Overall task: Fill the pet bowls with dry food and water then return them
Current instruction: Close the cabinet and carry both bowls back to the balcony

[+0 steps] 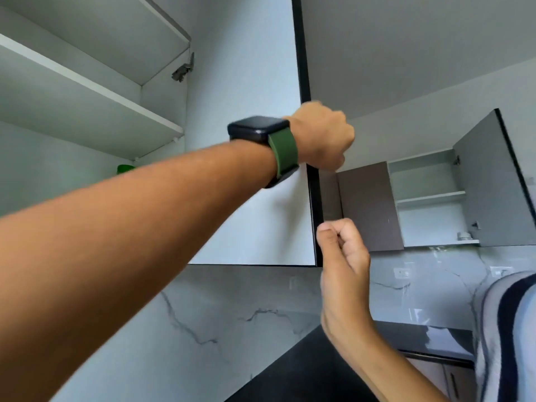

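Observation:
No pet bowl or food shows in the head view. I look up at an open wall cabinet whose white door (246,82) swings out in front of me. My left hand (320,136), with a black watch on a green strap at the wrist, is closed over the door's black outer edge. My right hand (342,256) hovers lower, right beside the same edge near the door's bottom corner, fingers curled with nothing in them. A small green object (125,168) peeks out above my left forearm inside the cabinet; the rest of it is hidden.
The cabinet's white shelves (87,82) look bare. Farther right a second wall cabinet (426,195) stands open with its grey door swung out. A marble backsplash (232,314) runs below, above a dark countertop (304,372). A striped sleeve (507,329) fills the lower right.

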`<state>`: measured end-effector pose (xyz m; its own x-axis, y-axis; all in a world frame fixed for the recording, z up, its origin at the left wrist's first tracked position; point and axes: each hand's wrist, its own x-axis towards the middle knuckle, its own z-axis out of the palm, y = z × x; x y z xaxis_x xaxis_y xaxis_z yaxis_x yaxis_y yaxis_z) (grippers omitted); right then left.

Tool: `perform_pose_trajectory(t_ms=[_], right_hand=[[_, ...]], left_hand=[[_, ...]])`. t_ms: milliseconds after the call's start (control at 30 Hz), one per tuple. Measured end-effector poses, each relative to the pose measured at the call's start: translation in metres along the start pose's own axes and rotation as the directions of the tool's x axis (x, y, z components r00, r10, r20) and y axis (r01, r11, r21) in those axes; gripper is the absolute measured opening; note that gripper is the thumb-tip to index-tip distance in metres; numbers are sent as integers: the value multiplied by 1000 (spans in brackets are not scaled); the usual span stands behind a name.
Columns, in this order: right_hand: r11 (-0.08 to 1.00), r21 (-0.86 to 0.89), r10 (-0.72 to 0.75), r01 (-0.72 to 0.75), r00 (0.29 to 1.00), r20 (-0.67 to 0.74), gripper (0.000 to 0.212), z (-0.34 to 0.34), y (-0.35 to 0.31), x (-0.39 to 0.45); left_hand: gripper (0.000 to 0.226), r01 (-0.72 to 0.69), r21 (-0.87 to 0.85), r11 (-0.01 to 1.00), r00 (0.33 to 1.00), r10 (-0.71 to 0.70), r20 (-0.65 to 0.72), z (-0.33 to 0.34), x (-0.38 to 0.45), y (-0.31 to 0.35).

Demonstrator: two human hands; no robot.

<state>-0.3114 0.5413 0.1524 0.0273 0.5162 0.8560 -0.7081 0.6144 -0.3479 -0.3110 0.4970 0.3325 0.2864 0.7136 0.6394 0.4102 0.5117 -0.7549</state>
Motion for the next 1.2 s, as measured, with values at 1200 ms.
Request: perform_pose_trajectory(t_ms=[1200], right_hand=[[787,-117,-260,606,498,827,70,355,41,-120]], left_hand=[[73,228,474,851,637,-498,588,72,-310,-264]])
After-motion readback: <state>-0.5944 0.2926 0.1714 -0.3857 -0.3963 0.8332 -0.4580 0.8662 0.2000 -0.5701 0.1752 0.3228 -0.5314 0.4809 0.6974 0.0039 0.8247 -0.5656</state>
